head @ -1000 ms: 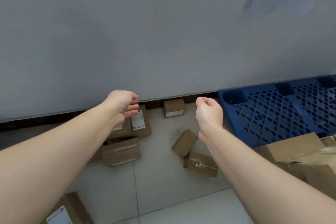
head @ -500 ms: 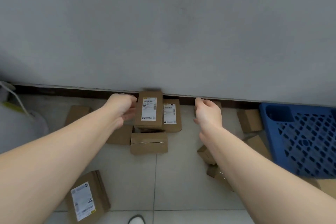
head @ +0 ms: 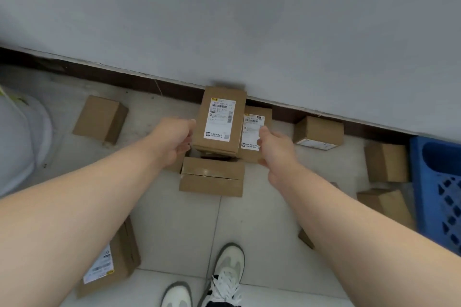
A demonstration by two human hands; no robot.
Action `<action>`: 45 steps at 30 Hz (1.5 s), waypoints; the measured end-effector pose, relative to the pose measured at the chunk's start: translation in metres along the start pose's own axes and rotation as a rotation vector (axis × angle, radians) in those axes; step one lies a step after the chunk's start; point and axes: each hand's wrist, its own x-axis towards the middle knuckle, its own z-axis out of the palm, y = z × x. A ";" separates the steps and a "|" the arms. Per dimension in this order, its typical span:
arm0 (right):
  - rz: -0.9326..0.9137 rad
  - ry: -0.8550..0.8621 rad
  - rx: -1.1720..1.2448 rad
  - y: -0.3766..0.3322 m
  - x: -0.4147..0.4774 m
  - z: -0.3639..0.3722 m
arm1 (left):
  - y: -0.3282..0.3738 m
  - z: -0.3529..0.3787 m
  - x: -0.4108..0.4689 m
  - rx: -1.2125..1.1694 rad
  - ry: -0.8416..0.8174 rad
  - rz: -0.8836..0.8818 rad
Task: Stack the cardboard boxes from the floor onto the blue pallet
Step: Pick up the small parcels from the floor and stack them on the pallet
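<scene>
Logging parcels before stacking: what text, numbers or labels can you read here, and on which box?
Label on the tall box: barcode and print, too blurred to read.
Label on the right neighbour box: blurred, unreadable.
Label on the wall-side box: too small.
Label on the near-left box: blurred.
Nothing can be quoted.

Small brown cardboard boxes (head: 219, 122) scattered on the floor before me; blue plastic lattice pallet (head: 429, 169) at my right
</scene>
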 end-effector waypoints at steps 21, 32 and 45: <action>0.056 -0.198 -0.042 0.066 0.144 0.075 | -0.061 0.053 0.144 0.308 0.055 0.110; -0.100 -0.018 0.162 -0.001 0.049 -0.011 | 0.000 0.073 0.026 0.510 0.058 0.445; -0.190 0.329 0.448 -0.050 -0.120 -0.176 | 0.088 0.135 -0.178 0.629 -0.227 0.856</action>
